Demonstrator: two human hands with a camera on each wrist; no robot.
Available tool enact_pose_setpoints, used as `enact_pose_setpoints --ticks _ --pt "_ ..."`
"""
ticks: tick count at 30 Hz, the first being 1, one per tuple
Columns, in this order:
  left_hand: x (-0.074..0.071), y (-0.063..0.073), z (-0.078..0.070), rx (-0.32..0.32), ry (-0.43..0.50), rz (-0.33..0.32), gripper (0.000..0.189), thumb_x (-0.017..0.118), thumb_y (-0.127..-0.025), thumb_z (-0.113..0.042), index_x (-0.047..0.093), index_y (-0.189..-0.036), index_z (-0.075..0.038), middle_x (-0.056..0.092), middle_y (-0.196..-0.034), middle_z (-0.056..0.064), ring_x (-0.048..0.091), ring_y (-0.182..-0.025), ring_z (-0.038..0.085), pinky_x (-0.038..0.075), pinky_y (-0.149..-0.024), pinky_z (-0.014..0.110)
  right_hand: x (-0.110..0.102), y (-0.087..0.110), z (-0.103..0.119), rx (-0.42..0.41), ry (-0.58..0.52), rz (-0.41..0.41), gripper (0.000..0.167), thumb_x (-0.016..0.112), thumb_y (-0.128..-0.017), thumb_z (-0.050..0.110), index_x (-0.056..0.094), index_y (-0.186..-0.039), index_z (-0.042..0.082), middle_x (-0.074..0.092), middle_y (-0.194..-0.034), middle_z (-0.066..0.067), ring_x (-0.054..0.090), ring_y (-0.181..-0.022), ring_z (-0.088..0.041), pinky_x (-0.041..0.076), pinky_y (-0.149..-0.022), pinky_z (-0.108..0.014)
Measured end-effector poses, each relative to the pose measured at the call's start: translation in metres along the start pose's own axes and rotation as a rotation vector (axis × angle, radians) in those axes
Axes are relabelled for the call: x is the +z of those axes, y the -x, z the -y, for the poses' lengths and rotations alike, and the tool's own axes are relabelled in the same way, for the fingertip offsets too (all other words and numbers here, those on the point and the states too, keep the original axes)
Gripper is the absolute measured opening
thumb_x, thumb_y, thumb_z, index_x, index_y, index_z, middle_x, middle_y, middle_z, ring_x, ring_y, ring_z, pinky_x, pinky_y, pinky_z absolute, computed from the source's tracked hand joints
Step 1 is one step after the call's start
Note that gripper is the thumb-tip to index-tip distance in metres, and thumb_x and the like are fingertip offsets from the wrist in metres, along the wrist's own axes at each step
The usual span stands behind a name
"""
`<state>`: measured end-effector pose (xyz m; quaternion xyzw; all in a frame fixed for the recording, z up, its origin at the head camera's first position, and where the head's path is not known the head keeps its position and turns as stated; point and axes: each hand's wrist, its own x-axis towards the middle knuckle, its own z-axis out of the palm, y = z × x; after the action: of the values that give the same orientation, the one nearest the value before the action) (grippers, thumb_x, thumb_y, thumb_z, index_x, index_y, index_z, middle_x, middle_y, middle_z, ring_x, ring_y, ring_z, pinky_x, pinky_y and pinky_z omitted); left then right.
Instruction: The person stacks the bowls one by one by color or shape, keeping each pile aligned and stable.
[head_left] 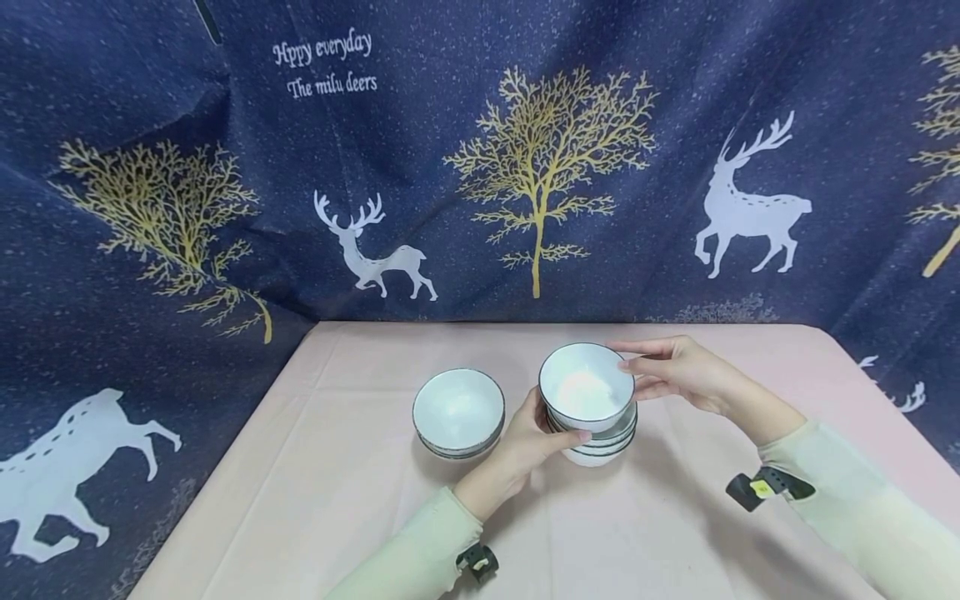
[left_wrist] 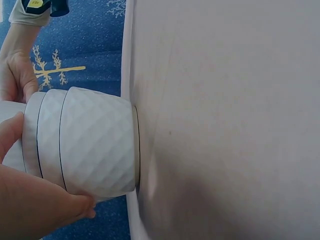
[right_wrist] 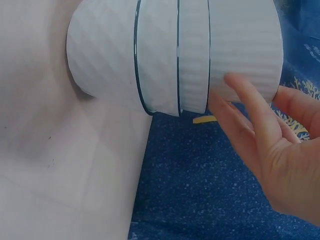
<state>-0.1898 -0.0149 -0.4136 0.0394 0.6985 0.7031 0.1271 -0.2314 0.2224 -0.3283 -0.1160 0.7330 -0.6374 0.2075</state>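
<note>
A white bowl with a thin dark rim tops a stack of several white bowls. From the left, my left hand grips the side of the stack, thumb across the front just under the top bowl. My right hand holds the top bowl's right side, fingertips at its rim. In the right wrist view the top bowl's wall is ribbed, while the lowest bowl has a diamond pattern. Dark rims mark the levels between them.
Left of the stack, another set of nested white bowls stands on the pale pink tablecloth. Behind the table hangs a dark blue cloth with deer and trees. Each sleeve carries a black wrist device.
</note>
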Motion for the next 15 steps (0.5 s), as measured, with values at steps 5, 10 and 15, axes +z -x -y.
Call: enact_pose_setpoints --ticks 5,10,15 --pt "0.0000 0.0003 0.0000 0.009 0.009 0.002 0.090 0.084 -0.071 -0.011 0.036 -0.146 -0.017 0.040 -0.149 0.005 0.028 -0.142 0.026 0.020 -0.118 0.045 0.0008 -0.0003 -0.0012 0.004 0.022 -0.021 0.051 0.062 -0.093 0.011 0.044 -0.139 -0.006 0.053 -0.135 -0.017 0.070 -0.090 -0.022 0.058 -0.084 -0.039" --pt "0.0002 0.0013 0.0000 0.019 0.029 0.010 0.091 0.083 -0.071 -0.009 0.034 -0.147 -0.017 0.040 -0.150 0.005 0.028 -0.142 0.026 0.021 -0.118 0.043 0.0011 0.0004 -0.0017 -0.010 0.029 -0.025 0.053 0.062 -0.093 0.009 0.042 -0.138 -0.010 0.056 -0.132 -0.017 0.070 -0.090 -0.022 0.058 -0.084 -0.039" --pt "0.0000 0.0015 -0.0001 0.019 0.043 0.017 0.092 0.083 -0.072 -0.009 0.033 -0.148 -0.016 0.038 -0.150 0.006 0.027 -0.142 0.026 0.021 -0.118 0.043 0.0014 0.0005 -0.0008 -0.005 0.070 -0.059 0.054 0.063 -0.092 0.008 0.043 -0.138 -0.010 0.060 -0.127 -0.016 0.069 -0.090 -0.020 0.058 -0.083 -0.041"
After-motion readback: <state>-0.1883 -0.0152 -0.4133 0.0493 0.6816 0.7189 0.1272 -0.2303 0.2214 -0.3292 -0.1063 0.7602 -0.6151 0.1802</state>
